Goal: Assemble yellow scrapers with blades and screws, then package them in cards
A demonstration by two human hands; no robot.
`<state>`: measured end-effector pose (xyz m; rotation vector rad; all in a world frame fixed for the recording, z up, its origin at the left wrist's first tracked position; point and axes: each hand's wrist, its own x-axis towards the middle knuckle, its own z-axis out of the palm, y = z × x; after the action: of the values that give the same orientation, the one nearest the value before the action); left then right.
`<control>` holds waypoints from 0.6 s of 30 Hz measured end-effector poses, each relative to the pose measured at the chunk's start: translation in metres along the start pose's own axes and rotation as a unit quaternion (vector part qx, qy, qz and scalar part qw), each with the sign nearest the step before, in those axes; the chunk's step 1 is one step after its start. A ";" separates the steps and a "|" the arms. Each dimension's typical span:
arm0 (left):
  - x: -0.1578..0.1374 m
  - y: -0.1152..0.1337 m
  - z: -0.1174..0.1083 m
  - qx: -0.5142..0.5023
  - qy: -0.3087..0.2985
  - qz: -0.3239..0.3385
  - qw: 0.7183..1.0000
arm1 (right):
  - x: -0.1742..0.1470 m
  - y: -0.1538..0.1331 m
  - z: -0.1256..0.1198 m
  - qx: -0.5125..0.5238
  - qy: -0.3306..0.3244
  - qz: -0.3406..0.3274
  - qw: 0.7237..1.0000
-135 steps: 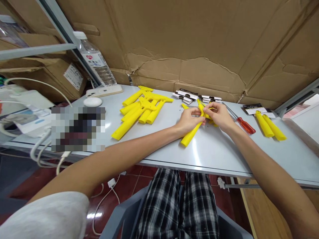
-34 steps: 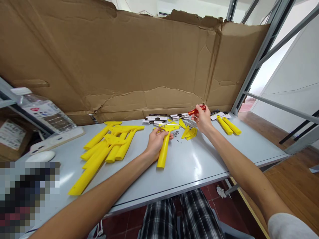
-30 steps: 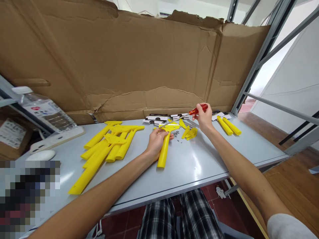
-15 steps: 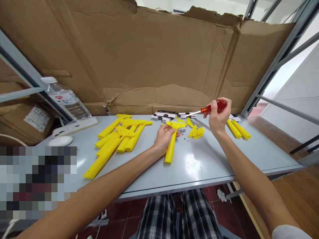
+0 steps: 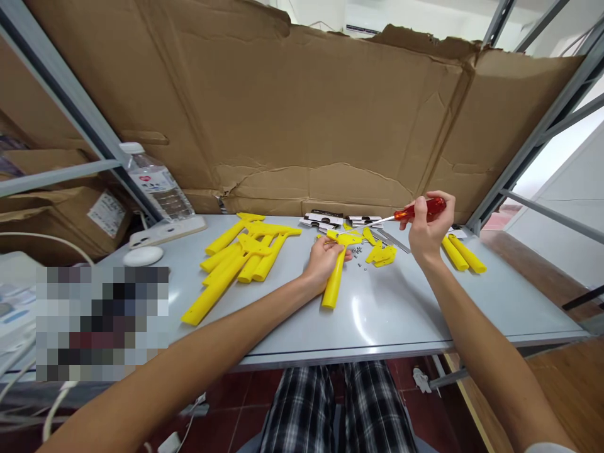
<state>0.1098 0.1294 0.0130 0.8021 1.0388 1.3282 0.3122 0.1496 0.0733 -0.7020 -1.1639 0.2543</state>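
Note:
My left hand (image 5: 325, 260) is closed around the neck of a yellow T-shaped scraper handle (image 5: 335, 280), whose grip points down toward the front of the table. A screwdriver (image 5: 421, 208) with a red handle is held in my right hand (image 5: 429, 229). Its long shaft slants down to the left, and the tip appears at the scraper handle's head; whether it sits on a screw is too small to tell. Small screws (image 5: 357, 251) lie just right of the head, beside a pile of flat yellow plastic pieces (image 5: 381, 255).
Several T-shaped yellow handles (image 5: 214, 290) lie at left, two yellow tubes (image 5: 461, 253) at right. Behind are black-and-white packets (image 5: 323, 218) and metal strips (image 5: 394, 241). A power strip (image 5: 167, 231), white mouse (image 5: 143, 256) and bottle (image 5: 163, 189) stand left; cardboard (image 5: 306, 107) walls the back.
The screwdriver's tip has come down onto the head of the scraper handle. My left hand keeps its hold, and the camera view has shifted slightly left.

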 end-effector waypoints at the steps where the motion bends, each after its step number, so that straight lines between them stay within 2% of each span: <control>1: 0.000 0.000 0.000 0.000 0.000 -0.001 1.000 | 0.000 0.000 0.000 -0.002 0.000 0.000 1.000; 9: 0.000 -0.001 -0.001 0.012 0.003 0.004 1.000 | -0.001 -0.001 0.000 -0.017 -0.015 0.004 1.000; 18: 0.002 -0.007 -0.003 0.049 0.002 0.021 0.999 | -0.008 -0.004 0.002 -0.039 -0.015 -0.075 0.996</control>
<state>0.1099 0.1299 0.0057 0.8988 1.1031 1.3232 0.3067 0.1426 0.0702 -0.6780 -1.2532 0.0933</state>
